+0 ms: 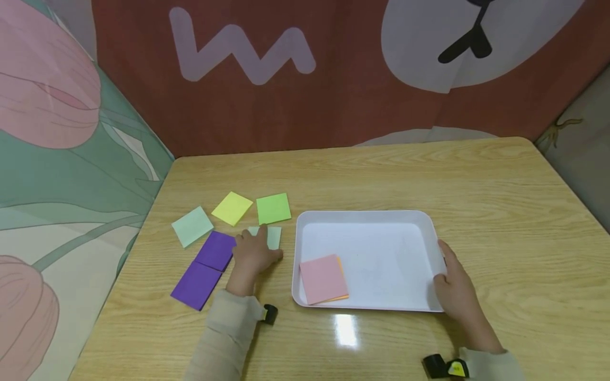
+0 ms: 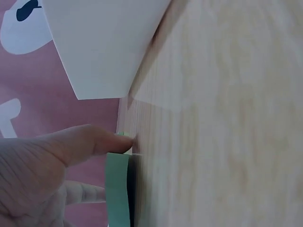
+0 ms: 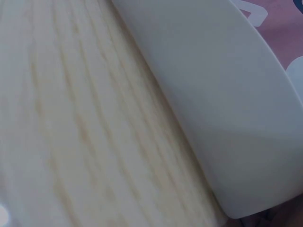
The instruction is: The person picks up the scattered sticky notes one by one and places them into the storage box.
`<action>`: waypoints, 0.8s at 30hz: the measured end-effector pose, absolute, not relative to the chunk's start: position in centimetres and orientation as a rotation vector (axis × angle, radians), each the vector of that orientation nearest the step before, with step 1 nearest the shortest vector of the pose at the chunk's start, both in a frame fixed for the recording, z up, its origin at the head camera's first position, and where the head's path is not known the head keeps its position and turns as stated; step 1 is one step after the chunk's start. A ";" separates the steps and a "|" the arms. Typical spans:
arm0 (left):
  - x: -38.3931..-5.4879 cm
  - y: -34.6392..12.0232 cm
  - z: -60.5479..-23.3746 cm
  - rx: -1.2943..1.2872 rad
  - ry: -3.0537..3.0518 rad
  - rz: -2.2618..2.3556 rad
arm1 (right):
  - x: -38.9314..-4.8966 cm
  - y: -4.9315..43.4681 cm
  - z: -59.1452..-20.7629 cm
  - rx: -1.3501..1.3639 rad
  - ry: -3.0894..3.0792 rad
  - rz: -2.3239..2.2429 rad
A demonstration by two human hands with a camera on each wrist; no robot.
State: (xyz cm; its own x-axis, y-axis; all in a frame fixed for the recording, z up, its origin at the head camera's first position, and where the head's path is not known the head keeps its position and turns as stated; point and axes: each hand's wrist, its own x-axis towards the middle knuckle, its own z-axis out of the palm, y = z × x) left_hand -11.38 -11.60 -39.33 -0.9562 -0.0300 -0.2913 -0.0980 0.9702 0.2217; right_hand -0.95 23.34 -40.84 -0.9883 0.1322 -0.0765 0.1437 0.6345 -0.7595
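Note:
My left hand [image 1: 252, 255] is over a pale green paper square [image 1: 274, 237], its fingers spread and partly covering it. In the left wrist view one edge of a green paper square [image 2: 117, 189] stands up off the table beside the thumb. Just left of this hand lie two purple paper squares [image 1: 196, 283], edge to edge. My right hand [image 1: 456, 288] grips the right rim of a white tray [image 1: 381, 305], thumb on the rim. Inside the tray's left front corner, a pink paper square [image 1: 324, 279] lies over an orange one [image 1: 340, 298], mostly hidden.
Another pale green square [image 1: 193, 226], a yellow square [image 1: 232, 208] and a bright green square [image 1: 274, 208] lie farther back on the wooden table [image 1: 371, 174]. A printed red curtain [image 1: 333, 111] hangs behind the table's back edge.

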 end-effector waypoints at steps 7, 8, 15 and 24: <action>-11.1 -11.8 -39.3 -0.116 2.846 0.390 | -0.9 23.3 -40.9 0.233 2.834 -1.322; -11.1 -11.9 -39.3 -0.115 2.845 0.401 | -0.9 23.4 -40.9 0.232 2.836 -1.323; -10.7 -12.1 -39.1 -0.083 2.871 0.498 | -1.0 23.4 -40.9 0.245 2.826 -1.322; -10.2 -12.4 -39.0 -0.041 2.911 0.605 | -1.2 23.4 -41.2 0.248 2.824 -1.315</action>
